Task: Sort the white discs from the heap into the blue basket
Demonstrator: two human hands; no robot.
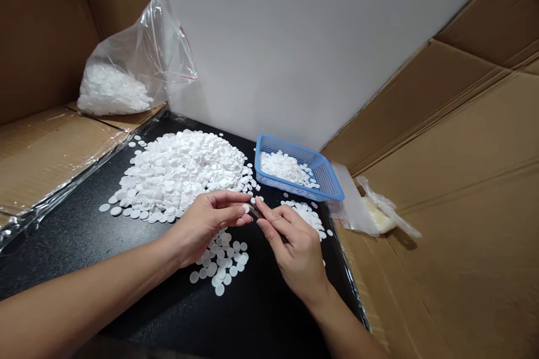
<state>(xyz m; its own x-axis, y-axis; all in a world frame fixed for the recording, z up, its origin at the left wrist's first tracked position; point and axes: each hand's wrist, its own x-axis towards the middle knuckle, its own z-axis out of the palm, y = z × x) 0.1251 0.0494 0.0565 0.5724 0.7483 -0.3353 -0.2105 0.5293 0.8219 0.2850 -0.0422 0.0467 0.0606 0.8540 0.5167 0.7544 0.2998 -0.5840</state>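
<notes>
My left hand (202, 223) is closed, pinching a small white disc (246, 209) between thumb and fingers above the black table. My right hand (297, 247) is closed round a thin dark tool (256, 212); its tip meets the disc's edge, and its kind is mostly hidden by my fingers. Beyond my left hand spreads a large heap of white discs (185, 168). A smaller scatter of discs (225, 261) lies below my hands, partly covered by my left wrist. Another small pile of discs (309, 214) lies just past my right hand.
A blue mesh basket (332, 179) with white discs in it stands at the back right. A clear plastic bag (122, 81), part full of discs, rests at the back left on cardboard (54, 151). Another small bag (381, 216) lies to the right. A pale wall (269, 50) closes the back.
</notes>
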